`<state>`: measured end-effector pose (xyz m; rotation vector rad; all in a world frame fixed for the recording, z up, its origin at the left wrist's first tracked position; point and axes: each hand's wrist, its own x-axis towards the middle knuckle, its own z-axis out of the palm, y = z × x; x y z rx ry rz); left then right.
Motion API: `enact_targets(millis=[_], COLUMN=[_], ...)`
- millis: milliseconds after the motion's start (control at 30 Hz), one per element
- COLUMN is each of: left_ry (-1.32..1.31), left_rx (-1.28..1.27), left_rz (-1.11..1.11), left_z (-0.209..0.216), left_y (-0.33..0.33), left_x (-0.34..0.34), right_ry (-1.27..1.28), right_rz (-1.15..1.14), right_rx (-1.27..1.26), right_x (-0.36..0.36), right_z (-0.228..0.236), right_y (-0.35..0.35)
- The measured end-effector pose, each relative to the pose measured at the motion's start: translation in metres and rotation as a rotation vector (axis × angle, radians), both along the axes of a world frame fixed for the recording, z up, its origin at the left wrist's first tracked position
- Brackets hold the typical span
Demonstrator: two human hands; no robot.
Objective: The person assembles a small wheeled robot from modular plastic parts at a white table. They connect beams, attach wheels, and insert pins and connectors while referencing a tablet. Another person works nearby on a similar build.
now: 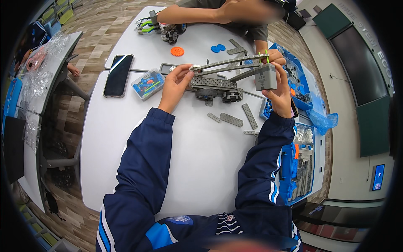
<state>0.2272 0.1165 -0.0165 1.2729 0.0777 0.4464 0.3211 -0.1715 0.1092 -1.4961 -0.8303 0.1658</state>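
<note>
A grey toy robot vehicle (pixel 214 84) built from perforated plastic beams and wheels stands on the white table (pixel 197 168). My left hand (pixel 175 85) pinches the left end of its beams. From the vehicle's right side, long grey arm beams (pixel 233 65) slope up to a grey box-shaped motor (pixel 265 77). My right hand (pixel 280 94) grips that motor, thumb low and fingers along its right side. Bright green shafts (pixel 267 58) stick up at the motor's top. Just behind the motor is a co-worker's hand (pixel 275 56); its grip is partly hidden.
Loose grey beams (pixel 231 120) lie in front of the vehicle. At left are a phone (pixel 119 75) and a small parts box (pixel 148 85). Blue parts bins (pixel 289 176) line the right. Farther back sit an orange gear (pixel 177 51) and another wheeled build (pixel 170 33).
</note>
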Motion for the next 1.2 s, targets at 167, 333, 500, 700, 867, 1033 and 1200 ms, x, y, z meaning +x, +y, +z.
enact_targets(millis=[167,333,500,700,867,1033,1200], left_ry=[-0.021,-0.002,-0.01,-0.006,-0.013,-0.01,-0.006], left_rx=[-0.01,-0.003,-0.002,-0.004,0.003,-0.002,-0.008], left_rz=[-0.002,-0.005,-0.003,-0.011,0.002,-0.007,-0.013], left_z=[-0.001,0.0002,0.0006,0.0005,-0.0001,-0.0004,-0.0007], left_y=[-0.0003,0.0002,-0.0003,0.0003,-0.0002,0.0001,0.0001], left_x=[0.0005,-0.0004,-0.0004,-0.0007,0.0003,0.0005,0.0001], right_ry=[0.035,0.031,0.034,0.032,0.03,0.02,0.031], right_rz=[0.007,0.004,0.006,0.004,0.006,0.001,0.004], right_rx=[0.027,0.027,0.026,0.027,0.024,0.02,0.019], right_x=[-0.0012,-0.0013,-0.001,-0.0011,-0.0012,-0.0021,-0.0025], right_z=[0.0,-0.0002,-0.0001,-0.0004,-0.0001,0.0002,0.001], right_y=[0.0008,0.0009,0.0009,0.001,0.0013,0.0016,0.0018])
